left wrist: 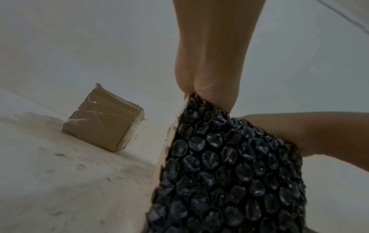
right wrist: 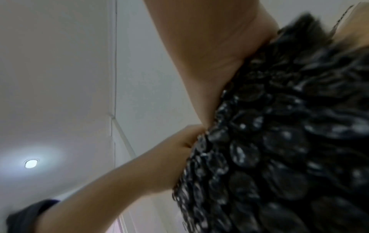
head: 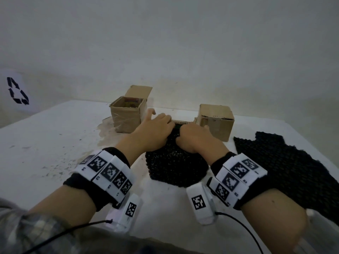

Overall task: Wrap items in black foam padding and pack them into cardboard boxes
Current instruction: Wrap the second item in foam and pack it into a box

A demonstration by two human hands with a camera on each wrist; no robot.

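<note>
Centrally on the white worktop (head: 55,136) sits the black bubbled padding bundle (head: 176,167), long axis running away from the person. Left hand (head: 154,132) and right hand (head: 194,138) both grip its far end, fingers curled. Behind stand an open cardboard box (head: 126,116) and a closed box (head: 216,123); a loose padding sheet (head: 286,167) lies flat at right.

two cardboard boxes stand at the far edge of the white table (head: 45,143) — an open box (head: 126,114) left, a closed box (head: 215,121) right — with a gap between them, partly filled by both hands. a spare black padding sheet (head: 286,162) covers the right side; the left stretch lies bare.
</note>
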